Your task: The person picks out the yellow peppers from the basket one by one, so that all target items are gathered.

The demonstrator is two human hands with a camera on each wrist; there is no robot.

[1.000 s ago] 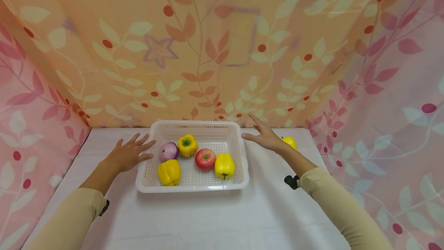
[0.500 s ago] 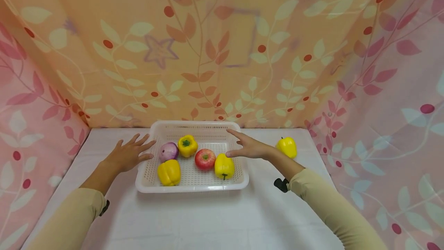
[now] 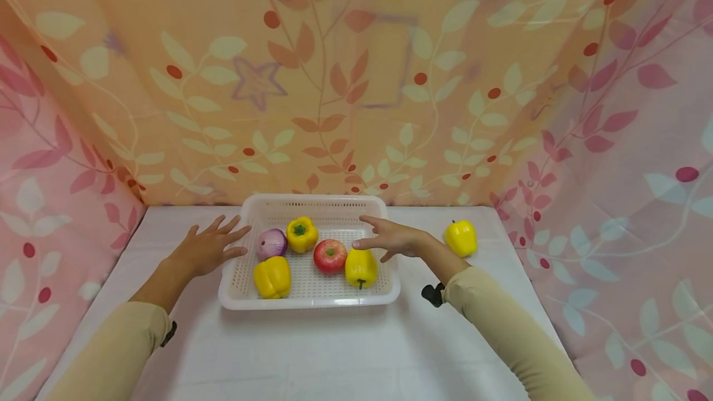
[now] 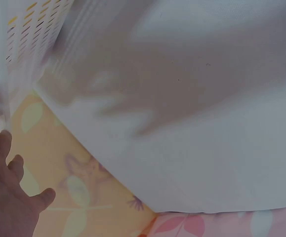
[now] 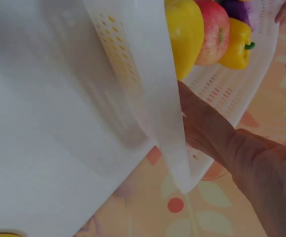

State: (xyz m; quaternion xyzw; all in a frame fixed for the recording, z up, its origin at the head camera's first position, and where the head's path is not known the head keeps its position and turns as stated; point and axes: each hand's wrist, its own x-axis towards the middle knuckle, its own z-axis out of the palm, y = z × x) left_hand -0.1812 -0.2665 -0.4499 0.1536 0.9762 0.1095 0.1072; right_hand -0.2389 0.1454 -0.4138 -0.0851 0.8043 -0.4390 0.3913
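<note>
A white plastic basket [image 3: 309,303] holds a purple onion [image 3: 272,244], a red apple [image 3: 330,257] and several yellow bell peppers, among them one at the back [image 3: 302,234], one at the front left [image 3: 272,277] and one at the right [image 3: 361,268]. Over the basket's right side my right hand [image 3: 392,239] reaches in, its thumb by the top of the right bell pepper; whether they touch I cannot tell. My left hand [image 3: 208,249] has its fingers spread at the left rim and holds nothing.
On the white table [image 3: 312,357], right of the basket, lies another yellow bell pepper [image 3: 461,238]. Floral curtains [image 3: 334,79] stand behind the table and along both sides. The basket's walls rise around its contents.
From right of the basket, my right hand has moved left over its right rim to the right bell pepper, uncovering the pepper on the table. My left hand stays in place.
</note>
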